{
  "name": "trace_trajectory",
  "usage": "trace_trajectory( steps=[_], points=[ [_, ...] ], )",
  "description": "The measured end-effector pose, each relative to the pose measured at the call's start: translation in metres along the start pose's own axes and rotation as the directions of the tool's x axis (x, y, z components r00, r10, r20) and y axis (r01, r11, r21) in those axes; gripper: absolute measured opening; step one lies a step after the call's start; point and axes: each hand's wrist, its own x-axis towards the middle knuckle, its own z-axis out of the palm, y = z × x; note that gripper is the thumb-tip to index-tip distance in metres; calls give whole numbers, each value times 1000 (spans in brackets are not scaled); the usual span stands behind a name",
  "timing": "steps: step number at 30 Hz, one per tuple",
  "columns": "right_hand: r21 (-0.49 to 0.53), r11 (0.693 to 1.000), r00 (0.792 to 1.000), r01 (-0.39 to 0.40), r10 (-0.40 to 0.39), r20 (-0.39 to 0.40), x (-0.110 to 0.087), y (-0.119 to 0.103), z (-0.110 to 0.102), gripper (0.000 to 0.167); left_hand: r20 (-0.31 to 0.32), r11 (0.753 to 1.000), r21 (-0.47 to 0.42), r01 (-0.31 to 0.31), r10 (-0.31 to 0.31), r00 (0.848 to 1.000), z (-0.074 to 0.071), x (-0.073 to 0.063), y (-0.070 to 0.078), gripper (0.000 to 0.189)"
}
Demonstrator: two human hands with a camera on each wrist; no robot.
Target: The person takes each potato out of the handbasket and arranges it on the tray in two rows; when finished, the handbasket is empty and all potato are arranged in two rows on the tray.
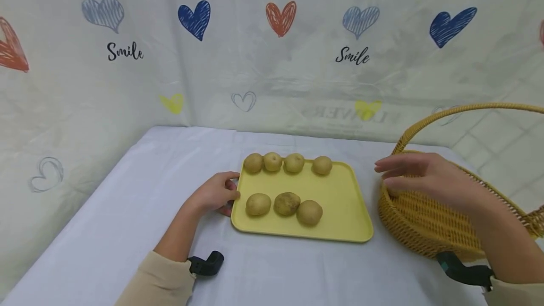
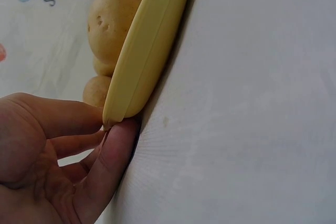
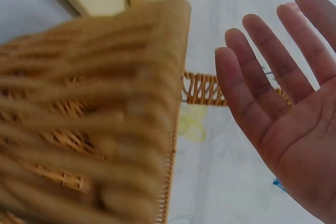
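A yellow tray (image 1: 340, 197) lies on the white cloth, carrying several potatoes (image 1: 309, 212) in two loose rows, one along its far edge and one nearer the front. My left hand (image 1: 214, 193) pinches the tray's left edge; in the left wrist view its fingertips (image 2: 89, 117) meet the rim. At the right stands a woven wicker basket (image 1: 442, 223) with an arched handle (image 1: 463, 106). Above the basket's left side is my right hand (image 1: 429, 178), covering part of its inside. In the right wrist view the palm faces the camera, fingers extended and holding nothing.
A white cloth (image 1: 289, 273) covers the table. Behind it hangs a pale sheet (image 1: 238, 60) printed with hearts and "Smile". The basket stands close to the tray's right edge, and its handle rises high over it. Each wrist carries a black band (image 1: 207, 264).
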Motion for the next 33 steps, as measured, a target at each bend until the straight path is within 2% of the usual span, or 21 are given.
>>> trace_trajectory(
  steps=[5,12,22,33],
  points=[
    [-9,1000,1000,-9,9,-14,-3,10,-13,35,-5,1000,4,10,-10,1000,0,-1,1,62],
    [-67,992,994,-109,107,-38,-7,28,-31,41,-5,1000,11,7,-7,1000,-1,-3,2,62],
    [-77,983,985,-170,169,-16,-7,51,-35,56,-2,1000,5,7,-7,1000,0,-1,1,62],
    [-139,974,983,-178,183,21,-2,50,-48,60,0,1000,12,17,-17,1000,1,-2,3,63]
  ],
)
